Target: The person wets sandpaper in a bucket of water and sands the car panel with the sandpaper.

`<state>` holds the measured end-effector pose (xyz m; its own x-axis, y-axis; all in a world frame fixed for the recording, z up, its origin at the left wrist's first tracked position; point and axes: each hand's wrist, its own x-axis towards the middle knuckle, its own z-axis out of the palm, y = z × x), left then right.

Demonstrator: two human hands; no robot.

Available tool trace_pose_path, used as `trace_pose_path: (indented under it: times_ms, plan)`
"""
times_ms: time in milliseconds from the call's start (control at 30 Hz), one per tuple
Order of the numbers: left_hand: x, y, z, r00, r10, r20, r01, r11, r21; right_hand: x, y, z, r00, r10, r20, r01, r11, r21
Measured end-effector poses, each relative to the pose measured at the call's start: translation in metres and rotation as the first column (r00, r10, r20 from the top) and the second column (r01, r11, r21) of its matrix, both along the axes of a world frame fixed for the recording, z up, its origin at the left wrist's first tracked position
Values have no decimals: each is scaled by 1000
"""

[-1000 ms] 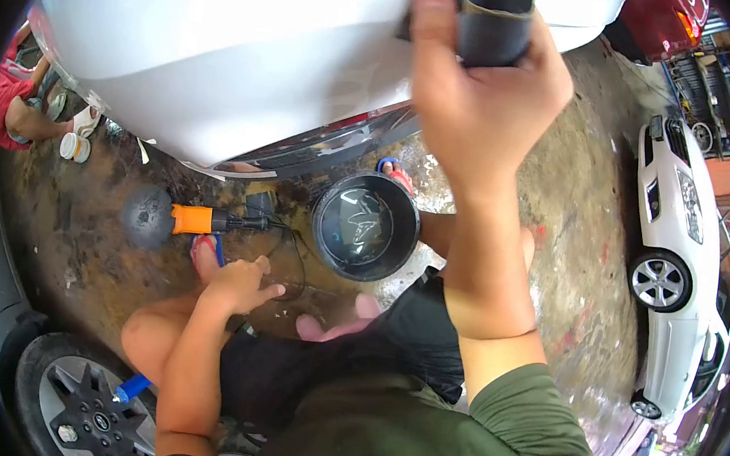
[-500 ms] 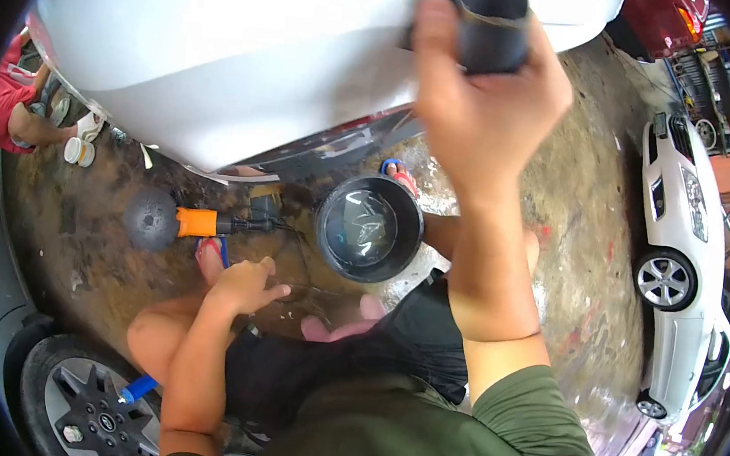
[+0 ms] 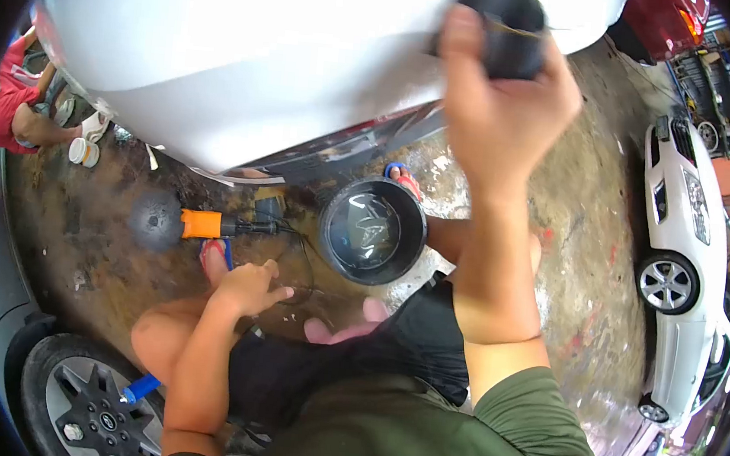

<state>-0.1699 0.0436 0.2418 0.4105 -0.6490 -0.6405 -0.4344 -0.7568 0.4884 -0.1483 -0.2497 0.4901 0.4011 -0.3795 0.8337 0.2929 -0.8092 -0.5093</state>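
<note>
My right hand is closed around a black sanding pad, a dark curved piece with a thin tan edge line. It presses the pad to the white car body panel, near the panel's right part. The pad's underside is hidden. My left hand hangs over my bent knee with thumb and fingers apart, holding nothing. Between my legs stands a black bucket of cloudy water. Left of it, an orange and black power tool with a round dark pad lies on the floor.
A black cord runs from the tool over the wet floor. A wheel with a blue object by it is at lower left. Another person crouches at far left near a white tub. A white car stands at right.
My right hand and the sanding pad have slid right and slightly down along the white panel. My left hand keeps its pose; the whole view has shifted a little.
</note>
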Motion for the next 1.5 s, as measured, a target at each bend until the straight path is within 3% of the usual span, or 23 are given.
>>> trace_pose_path:
  times_ms: [67,167,200,300,367,433,500,633,767,800,900,933,967,1133,1167,1233,1300,1333,1367,1433,1500]
  plan:
    - [-1,1,-4,1000,1,9,-1,1000,-4,8,-2,-7,993,56,100,-65,994,84]
    - [-3,1,-12,999,15,28,-13,997,-74,1,19,-2,998,-10,-64,6,997,-73]
    - [-4,-1,-12,999,7,33,-4,997,-83,1,8,-3,998,45,-36,-48,994,-99]
    - [-1,2,-11,997,53,63,-44,991,-129,6,-6,-8,999,-21,45,18,998,64]
    - [-5,2,-15,997,63,43,-55,984,-168,10,3,-11,999,-18,48,24,990,-136]
    - [-5,-1,-16,999,30,43,-23,987,-159,5,8,-7,1000,22,-5,-23,987,-161]
    - [-1,1,-12,1000,6,30,-4,998,-63,6,-3,-8,996,67,54,-73,990,122]
    - [-5,-4,-9,999,43,9,-42,993,-108,2,18,-6,999,-23,-48,18,993,-120]
    - [-2,4,-14,996,78,39,-72,988,-136,7,-13,-13,998,25,56,-33,990,136]
    - [-1,3,-17,996,86,36,-80,985,-154,10,-5,-11,996,22,89,-27,998,57]
    - [-5,0,-22,999,40,19,-37,989,-145,-1,12,-6,997,14,-72,-20,996,-85]
    - [-7,2,-20,999,25,28,-21,992,-122,3,3,-11,1000,25,13,-24,999,-39]
    - [-4,5,-19,999,22,43,-18,994,-104,1,-6,-10,998,65,13,-66,988,142]
    - [-5,1,-18,1000,23,21,-21,994,-111,10,2,-13,995,77,66,-73,995,-61]
    - [-3,4,-17,999,28,28,-25,996,-91,2,-5,-9,999,29,14,-31,996,89]
    - [-1,3,-17,998,58,20,-55,992,-112,3,-5,-8,999,2,37,-6,994,109]
    - [1,4,-19,998,68,-15,-70,988,-141,-5,-2,-9,998,51,-30,-51,999,-9]
    - [3,3,-18,998,64,-12,-65,990,-122,-6,-7,-11,994,83,69,-85,996,35]
    - [4,3,-17,998,69,-8,-69,992,-102,-14,-14,-7,984,148,101,-160,980,123]
    - [4,10,-20,997,83,1,-82,991,-108,-37,-35,-8,992,125,3,-115,909,400]
    - [2,12,-26,997,74,12,-71,983,-171,-42,-40,-18,986,165,28,-160,879,450]
